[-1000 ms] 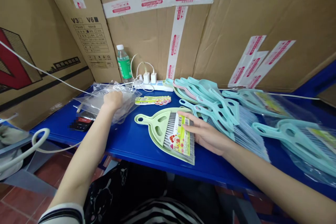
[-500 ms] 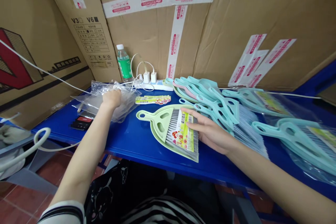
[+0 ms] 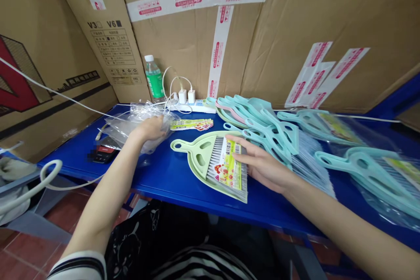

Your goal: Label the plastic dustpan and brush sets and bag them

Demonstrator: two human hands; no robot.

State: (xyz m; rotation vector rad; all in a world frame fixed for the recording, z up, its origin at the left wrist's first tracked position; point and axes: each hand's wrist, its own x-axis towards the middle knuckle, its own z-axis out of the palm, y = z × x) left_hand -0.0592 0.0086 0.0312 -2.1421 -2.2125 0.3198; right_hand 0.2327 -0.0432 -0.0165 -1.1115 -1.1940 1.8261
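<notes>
A light green dustpan (image 3: 197,155) lies on the blue table, its handle to the left, with a grey-bristled brush (image 3: 215,157) in it. Across the bristles is a yellow and white printed card (image 3: 230,166). My right hand (image 3: 259,162) grips the right edge of card and brush, thumb on top. On the left, my left hand (image 3: 151,129) rests on a heap of clear plastic bags (image 3: 131,122), its fingers bent over the film; its fingertips are partly hidden. Between the hands, farther back, lie several loose printed cards (image 3: 188,124).
Teal dustpans and brushes (image 3: 278,135) are piled at the right, beside bagged sets (image 3: 367,166). Behind stand a bottle (image 3: 154,79), a power strip (image 3: 200,107) with cables, and cardboard boxes (image 3: 183,43). A black and red object (image 3: 105,151) lies left.
My left hand has moved right and slightly toward the printed cards, shifting the plastic bags and uncovering more of the black and red object. My right hand has stayed in place.
</notes>
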